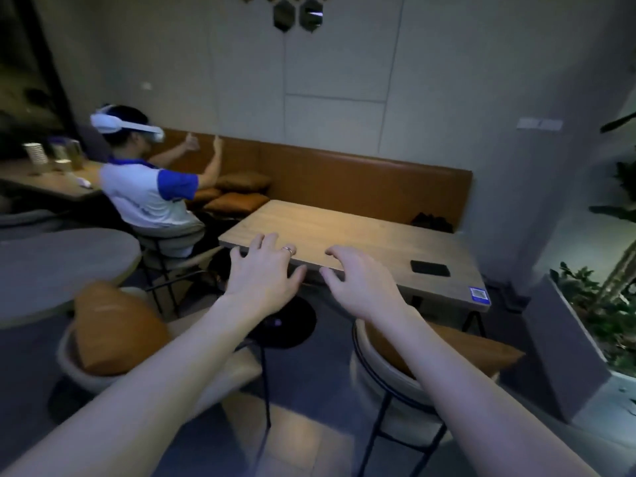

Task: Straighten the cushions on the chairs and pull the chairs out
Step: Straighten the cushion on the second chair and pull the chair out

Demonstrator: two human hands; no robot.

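Left hand (pixel 263 275) and right hand (pixel 358 278) both spread, empty, over bench (pixel 344 232) near edge. Orange cushion (pixel 117 333) tilted on left chair (pixel 82 366).

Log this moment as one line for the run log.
hands: left and right open, empty, over table edge | orange cushions on left chair and right chair untouched | phone on table

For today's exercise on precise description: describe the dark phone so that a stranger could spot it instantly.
Find the rectangular light wooden table before the orange leather bench. Near its right front corner lies a flat black rectangular phone, just behind a small blue square sticker; nothing else there is black.
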